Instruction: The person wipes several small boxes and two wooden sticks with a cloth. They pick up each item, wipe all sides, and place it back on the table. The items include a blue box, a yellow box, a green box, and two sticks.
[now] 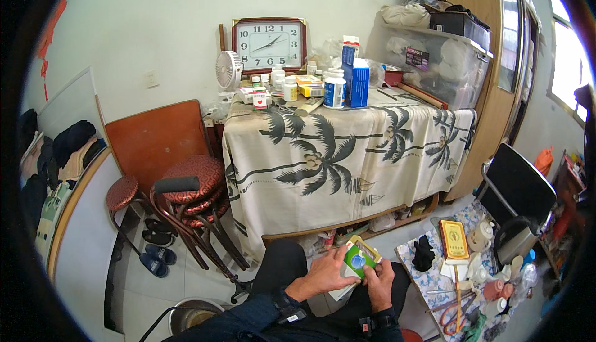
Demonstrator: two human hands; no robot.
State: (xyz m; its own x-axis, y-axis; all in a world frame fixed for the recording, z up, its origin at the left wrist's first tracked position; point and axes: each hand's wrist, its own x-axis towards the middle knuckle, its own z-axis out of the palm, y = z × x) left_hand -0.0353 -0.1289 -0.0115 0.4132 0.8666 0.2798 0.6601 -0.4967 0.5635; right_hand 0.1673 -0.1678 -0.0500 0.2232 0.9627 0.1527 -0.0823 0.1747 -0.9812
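A small green and white cardboard box (357, 259) with a blue picture on its face is held above my lap. At its upper end a yellowish flap or inner part shows. My left hand (321, 274) grips the box along its left side, fingers stretched over the upper edge and the thumb low. My right hand (379, 280) holds the lower right corner, with the thumb on the printed face. Beneath the box a white sheet or panel (342, 291) shows in part; I cannot tell whether it belongs to the box.
A cloth-covered table (298, 211) ahead bears medicine bottles (334, 88), boxes (356, 81) and a clock (270, 44). On the low table (421, 279) at right are a kettle (514, 246), scissors (454, 318) and a yellow box (454, 239). Stacked stools (193, 179) and a metal bucket (195, 309) stand left.
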